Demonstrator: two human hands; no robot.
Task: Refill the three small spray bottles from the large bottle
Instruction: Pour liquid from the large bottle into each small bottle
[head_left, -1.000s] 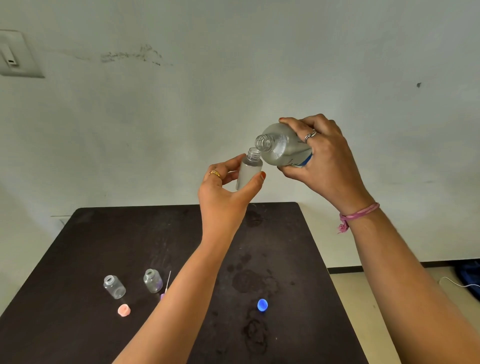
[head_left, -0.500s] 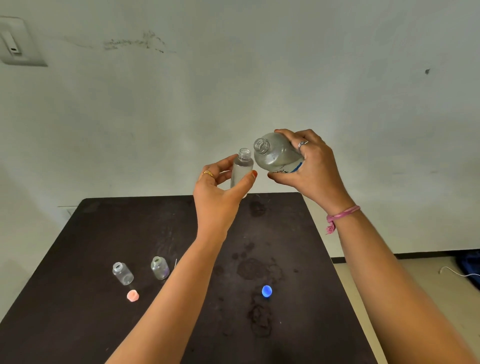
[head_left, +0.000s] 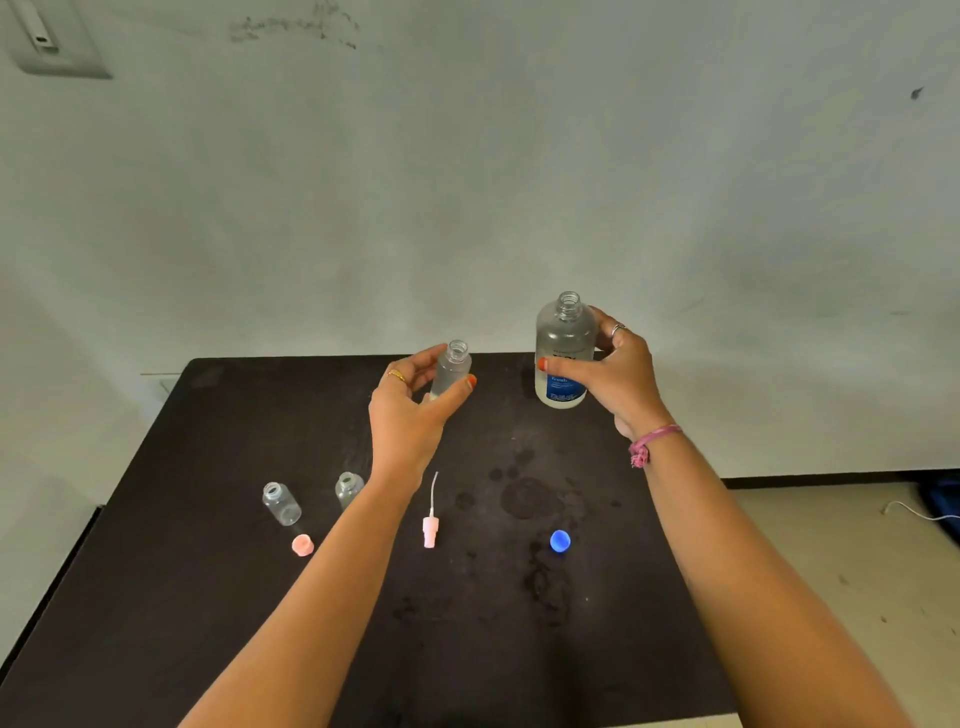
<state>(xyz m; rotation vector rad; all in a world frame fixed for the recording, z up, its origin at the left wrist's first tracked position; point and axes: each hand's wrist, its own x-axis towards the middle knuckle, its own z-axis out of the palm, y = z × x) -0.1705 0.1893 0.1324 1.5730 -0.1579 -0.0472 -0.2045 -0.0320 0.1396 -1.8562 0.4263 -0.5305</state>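
My right hand (head_left: 613, 376) grips the large clear bottle (head_left: 564, 343), upright and uncapped, with a blue label, above the far right part of the dark table (head_left: 156, 597). My left hand (head_left: 410, 410) holds a small frosted spray bottle (head_left: 451, 370), uncapped and nearly upright, to the left of the large one. Two other small clear bottles (head_left: 281, 503) (head_left: 347, 487) stand open on the table's left; my left forearm partly hides the second. A pink spray head with its tube (head_left: 431, 525) lies between my arms.
A pink cap (head_left: 302, 545) lies near the two small bottles and a blue cap (head_left: 560, 541) lies right of centre. Wet spots (head_left: 524, 499) mark the table's middle. The wall rises just behind the table; bare floor and a white cable (head_left: 914, 514) are at the right.
The large bottle has gone from tilted over the small bottle's mouth to upright and apart from it. Both hands have dropped lower toward the table. The spray head has come into sight.
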